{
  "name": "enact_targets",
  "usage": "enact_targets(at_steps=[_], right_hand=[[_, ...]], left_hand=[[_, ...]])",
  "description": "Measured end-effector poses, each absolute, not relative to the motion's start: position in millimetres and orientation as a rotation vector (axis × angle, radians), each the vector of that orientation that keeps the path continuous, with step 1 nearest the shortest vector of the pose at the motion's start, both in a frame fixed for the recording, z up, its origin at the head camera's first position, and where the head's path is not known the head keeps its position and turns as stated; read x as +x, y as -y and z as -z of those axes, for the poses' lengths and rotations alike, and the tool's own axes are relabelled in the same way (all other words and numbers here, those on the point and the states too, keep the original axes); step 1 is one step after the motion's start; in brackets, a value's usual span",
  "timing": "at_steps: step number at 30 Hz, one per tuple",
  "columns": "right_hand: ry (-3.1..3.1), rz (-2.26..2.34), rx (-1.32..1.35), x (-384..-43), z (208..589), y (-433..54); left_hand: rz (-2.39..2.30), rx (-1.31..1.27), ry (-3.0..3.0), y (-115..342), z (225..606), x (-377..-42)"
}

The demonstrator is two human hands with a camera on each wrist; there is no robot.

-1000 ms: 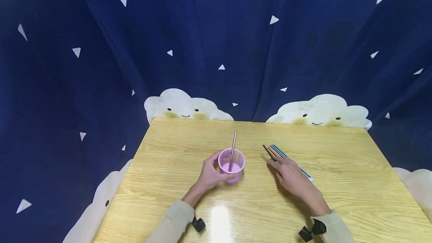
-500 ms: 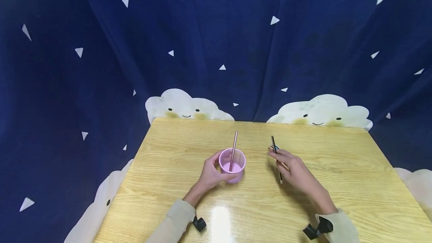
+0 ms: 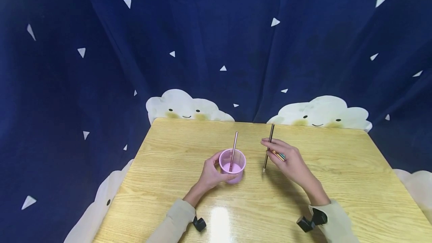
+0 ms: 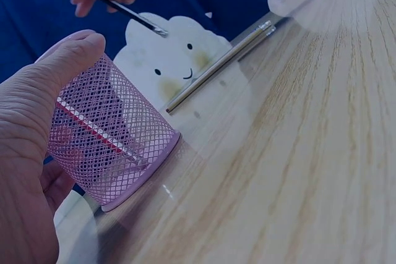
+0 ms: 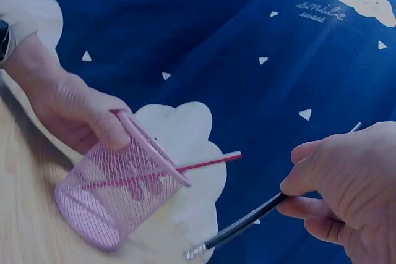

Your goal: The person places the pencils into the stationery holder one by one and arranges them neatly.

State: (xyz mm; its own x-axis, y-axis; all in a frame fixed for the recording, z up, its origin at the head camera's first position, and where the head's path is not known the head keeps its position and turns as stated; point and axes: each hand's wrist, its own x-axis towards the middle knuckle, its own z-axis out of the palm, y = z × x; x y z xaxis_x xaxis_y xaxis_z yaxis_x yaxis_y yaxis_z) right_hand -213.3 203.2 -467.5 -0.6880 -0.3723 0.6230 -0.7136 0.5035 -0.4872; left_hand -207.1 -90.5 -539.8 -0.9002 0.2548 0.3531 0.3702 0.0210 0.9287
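Round mesh cup (image 4: 127, 129) is clasped by left grip (image 3: 210, 174), slim black pencil (image 5: 247, 219) by right grip (image 3: 290, 161).

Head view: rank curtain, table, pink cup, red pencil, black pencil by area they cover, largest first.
1. Curtain
2. Table
3. Pink cup
Unranked, smallest: red pencil and black pencil; both thin, too alike to call, and the black one is partly covered.

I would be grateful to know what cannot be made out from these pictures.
Other pencils: mostly hidden by the right hand in the head view, overlapping in the left wrist view; number unclear.
Black pencil: middle covered by the right hand in the right wrist view.
Red pencil: upper part hidden by the left hand in the left wrist view.
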Motion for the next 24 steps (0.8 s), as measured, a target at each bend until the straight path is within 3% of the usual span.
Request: enact_targets(at_steps=[24], right_hand=[[2.166, -1.206, 0.957, -225.4, 454.2, -157.1]], left_hand=[[2.047, -0.696, 2.170, 91.4, 538.7, -206.9]])
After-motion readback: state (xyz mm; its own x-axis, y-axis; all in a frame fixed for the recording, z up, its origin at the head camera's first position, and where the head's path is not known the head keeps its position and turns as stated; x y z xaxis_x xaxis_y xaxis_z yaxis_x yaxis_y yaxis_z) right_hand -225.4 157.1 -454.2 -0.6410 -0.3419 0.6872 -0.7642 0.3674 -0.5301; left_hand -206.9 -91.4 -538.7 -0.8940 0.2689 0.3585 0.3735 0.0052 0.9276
